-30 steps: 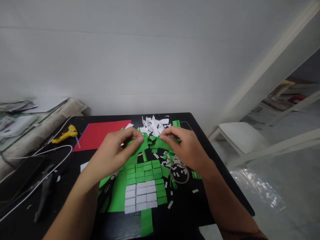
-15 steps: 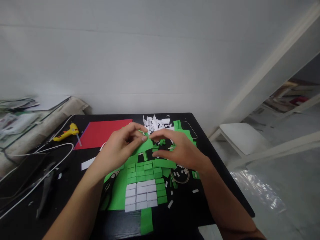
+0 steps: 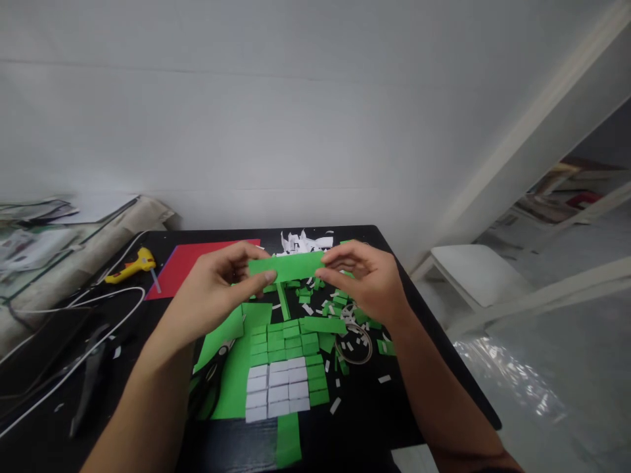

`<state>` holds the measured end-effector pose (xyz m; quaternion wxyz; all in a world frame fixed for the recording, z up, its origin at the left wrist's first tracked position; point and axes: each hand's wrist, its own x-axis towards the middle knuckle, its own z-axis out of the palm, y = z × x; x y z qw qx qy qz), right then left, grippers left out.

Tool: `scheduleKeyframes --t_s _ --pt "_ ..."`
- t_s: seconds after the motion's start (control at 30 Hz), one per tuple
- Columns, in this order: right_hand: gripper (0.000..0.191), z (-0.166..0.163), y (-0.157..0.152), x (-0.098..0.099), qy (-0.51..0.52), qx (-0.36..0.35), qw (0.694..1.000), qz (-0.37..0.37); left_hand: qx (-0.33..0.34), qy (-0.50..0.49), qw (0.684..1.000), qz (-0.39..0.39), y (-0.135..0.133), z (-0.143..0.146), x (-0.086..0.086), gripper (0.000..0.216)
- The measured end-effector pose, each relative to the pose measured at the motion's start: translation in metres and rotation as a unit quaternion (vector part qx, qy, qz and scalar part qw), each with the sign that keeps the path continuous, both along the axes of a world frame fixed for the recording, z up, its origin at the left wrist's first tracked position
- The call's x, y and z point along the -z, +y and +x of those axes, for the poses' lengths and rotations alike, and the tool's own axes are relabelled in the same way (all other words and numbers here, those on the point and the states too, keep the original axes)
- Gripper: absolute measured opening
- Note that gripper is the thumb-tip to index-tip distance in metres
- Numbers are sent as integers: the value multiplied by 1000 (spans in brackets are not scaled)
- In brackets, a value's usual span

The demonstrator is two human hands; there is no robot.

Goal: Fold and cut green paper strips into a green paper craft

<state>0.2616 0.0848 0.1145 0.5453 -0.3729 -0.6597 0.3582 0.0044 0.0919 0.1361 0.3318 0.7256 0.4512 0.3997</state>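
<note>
A green paper strip (image 3: 296, 267) is stretched level above the table between my two hands. My left hand (image 3: 224, 279) pinches its left end, thumb in front and fingers behind. At the other end, my right hand (image 3: 367, 276) grips the strip's right edge between thumb and fingers. Below lie rows of small folded green paper pieces (image 3: 286, 341) and white paper pieces (image 3: 279, 391), set side by side. Black-handled scissors (image 3: 213, 374) rest on green paper sheets (image 3: 234, 387) under my left forearm. One more green strip (image 3: 325, 325) lies across the rows' upper right.
White paper scraps (image 3: 303, 243) are heaped at the table's back edge. Green and white snippets lie around a tape roll (image 3: 355, 345). To the left are a red sheet (image 3: 192, 256), a yellow glue gun (image 3: 135, 265) and a white cord (image 3: 118, 325). A white stool (image 3: 470, 272) stands right.
My right hand has closed on the green strip's free end. The strip, earlier mostly behind my left hand, is now spread flat between both hands.
</note>
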Motion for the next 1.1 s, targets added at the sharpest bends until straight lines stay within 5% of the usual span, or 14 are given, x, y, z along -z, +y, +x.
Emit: scheduleKeyframes --t_s 0.13,0.57,0.7,0.93,1.1 --pt "42 -4 -2 0 34 -24 996 -83 16 -12 1000 1 -3 6 3 18" --pt "4 5 -4 -11 94 -78 988 -91 93 -137 984 65 -9 9 3 21" --pt "9 15 -3 -13 38 -153 981 -113 116 -123 983 71 -10 10 1 23" --pt "20 -9 -10 -5 24 -173 968 -181 175 0 982 69 -13 12 1 23" --pt "20 -16 -12 -3 65 -172 964 -195 121 -70 990 30 -15 18 5 26"
